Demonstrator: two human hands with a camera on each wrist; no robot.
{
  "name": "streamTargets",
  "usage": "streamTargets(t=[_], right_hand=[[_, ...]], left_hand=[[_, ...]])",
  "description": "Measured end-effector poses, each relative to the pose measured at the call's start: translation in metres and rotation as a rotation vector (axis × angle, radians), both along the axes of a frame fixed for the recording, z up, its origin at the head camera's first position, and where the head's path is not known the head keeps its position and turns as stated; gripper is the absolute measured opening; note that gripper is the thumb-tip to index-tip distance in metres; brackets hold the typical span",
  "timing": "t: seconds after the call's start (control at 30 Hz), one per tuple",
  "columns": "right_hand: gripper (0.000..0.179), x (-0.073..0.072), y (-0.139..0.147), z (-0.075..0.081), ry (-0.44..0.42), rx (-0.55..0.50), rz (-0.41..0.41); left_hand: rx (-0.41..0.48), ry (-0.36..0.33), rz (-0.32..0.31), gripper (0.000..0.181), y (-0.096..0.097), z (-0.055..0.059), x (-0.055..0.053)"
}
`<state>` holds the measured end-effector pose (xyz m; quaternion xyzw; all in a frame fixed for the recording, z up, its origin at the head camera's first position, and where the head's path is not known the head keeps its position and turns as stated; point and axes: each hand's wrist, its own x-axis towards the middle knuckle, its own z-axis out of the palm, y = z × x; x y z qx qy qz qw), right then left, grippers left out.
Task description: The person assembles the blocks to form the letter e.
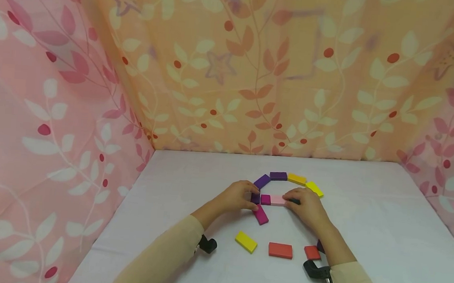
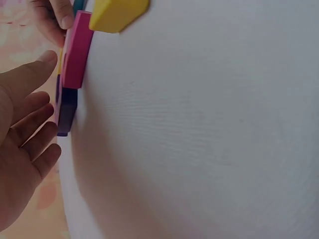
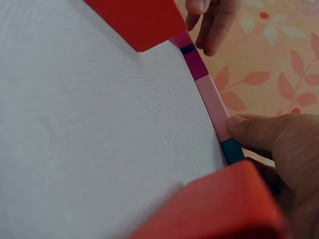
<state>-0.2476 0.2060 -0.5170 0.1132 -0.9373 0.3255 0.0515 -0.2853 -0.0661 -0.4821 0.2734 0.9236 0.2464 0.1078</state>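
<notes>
My left hand (image 1: 238,195) is at the left end of the row, with its fingers loosely bent around a dark purple block (image 1: 255,198). Its thumb is by a slanted magenta block (image 1: 261,215). In the left wrist view those fingers are spread apart beside the purple block (image 2: 68,110). My right hand (image 1: 307,208) pinches the right end of a pale pink block (image 3: 213,105), its thumb on the near side. Against that end lies a teal block (image 3: 232,150), partly under the hand. A short magenta block (image 1: 265,199) touches the pink one's left end.
Behind the hands, violet (image 1: 262,181), dark purple (image 1: 278,176), orange-yellow (image 1: 297,179) and yellow (image 1: 314,189) blocks form an arch. Nearer lie a yellow block (image 1: 246,242) and red blocks (image 1: 280,250), one (image 1: 312,253) by the right wrist. Patterned cloth surrounds the white table (image 1: 193,165).
</notes>
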Motion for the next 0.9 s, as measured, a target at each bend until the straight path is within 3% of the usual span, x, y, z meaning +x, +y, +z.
streamTargets(t=[0.23,0.63,0.9], right_hand=[[0.02,0.0,0.0,0.002,0.018,0.009,0.005],[0.02,0.002,-0.001,0.0,0.017,0.015,0.0],[0.02,0.003,-0.003,0.009,-0.02,-0.009,0.003]], left_hand=[[-0.062,0.047,-0.048,0.045,0.003,-0.008,-0.006],[-0.066,0.033,-0.025,0.045,0.002,-0.007,-0.002],[-0.082,0.042,-0.015,0.045,0.003,-0.004,0.001]])
